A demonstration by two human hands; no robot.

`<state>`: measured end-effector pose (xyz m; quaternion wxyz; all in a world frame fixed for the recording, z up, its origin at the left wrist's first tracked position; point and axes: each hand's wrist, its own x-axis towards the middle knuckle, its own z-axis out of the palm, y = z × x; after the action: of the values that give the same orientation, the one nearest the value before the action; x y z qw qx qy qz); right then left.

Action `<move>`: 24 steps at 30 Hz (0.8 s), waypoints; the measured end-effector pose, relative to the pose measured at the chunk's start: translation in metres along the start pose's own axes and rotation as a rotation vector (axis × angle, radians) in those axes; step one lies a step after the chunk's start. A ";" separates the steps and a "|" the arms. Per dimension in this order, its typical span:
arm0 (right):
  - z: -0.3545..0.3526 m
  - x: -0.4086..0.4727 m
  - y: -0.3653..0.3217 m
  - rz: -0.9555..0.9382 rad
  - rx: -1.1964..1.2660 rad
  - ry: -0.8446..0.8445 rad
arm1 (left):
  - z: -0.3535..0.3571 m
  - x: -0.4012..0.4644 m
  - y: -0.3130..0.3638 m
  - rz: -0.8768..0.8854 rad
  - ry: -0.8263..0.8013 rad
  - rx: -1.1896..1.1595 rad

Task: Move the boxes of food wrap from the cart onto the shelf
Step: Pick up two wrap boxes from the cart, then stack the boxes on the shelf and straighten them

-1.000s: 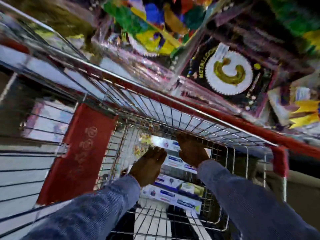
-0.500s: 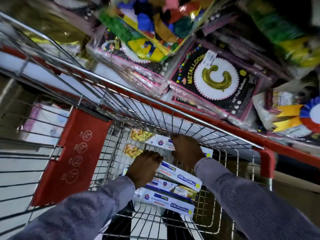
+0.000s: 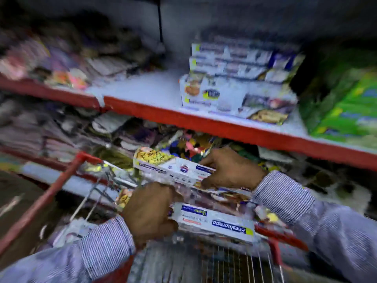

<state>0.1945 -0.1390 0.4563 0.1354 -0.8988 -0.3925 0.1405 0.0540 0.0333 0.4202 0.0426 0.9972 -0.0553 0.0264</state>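
I see the shelf point(image 3: 204, 123), its red front edge running from nine o'clock down toward four o'clock across the blurred picture. On its board, at about one o'clock, stands a stack of shelved wrap boxes point(image 3: 238, 82), and just to their right, at three o'clock, a green pack point(image 3: 344, 107). Below, from seven to five o'clock, lies the cart point(image 3: 47, 199) with its red rim and wire basket. Near the centre my right hand point(image 3: 230, 170) is clamped on the right end of the upper box point(image 3: 171, 168), which is held above the cart's rim and below the shelf edge, tilted slightly down to the right. At six o'clock my left hand point(image 3: 151, 209) is closed round the left end of the lower box point(image 3: 214, 223), which is also over the cart. The two boxes lie near each other; I cannot tell whether they touch. Both striped sleeves point(image 3: 285, 195) show at the wrists.
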 end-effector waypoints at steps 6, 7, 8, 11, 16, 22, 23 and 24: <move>-0.117 -0.016 -0.029 0.026 -0.019 0.211 | -0.109 0.032 0.002 0.023 0.152 0.073; -0.129 -0.017 -0.030 0.044 -0.042 0.232 | -0.118 0.038 0.002 0.025 0.159 0.071; -0.144 -0.019 -0.031 0.064 -0.058 0.254 | -0.131 0.047 0.003 0.021 0.174 0.062; -0.174 -0.017 -0.024 0.096 -0.073 0.310 | -0.156 0.072 0.006 0.024 0.203 0.014; -0.209 0.009 0.006 0.140 -0.135 0.376 | -0.177 0.120 0.013 -0.014 0.228 -0.029; -0.218 0.063 0.051 0.239 -0.140 0.312 | -0.174 0.164 0.012 -0.004 0.190 -0.096; -0.216 0.072 0.059 0.257 -0.137 0.297 | -0.172 0.171 0.010 -0.001 0.183 -0.106; -0.213 0.078 0.065 0.270 -0.135 0.287 | -0.170 0.176 0.009 0.006 0.179 -0.113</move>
<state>0.3655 -0.1518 0.6185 0.1091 -0.9611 -0.2536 0.0014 0.2197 0.0207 0.5998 0.1033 0.9867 -0.0557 0.1123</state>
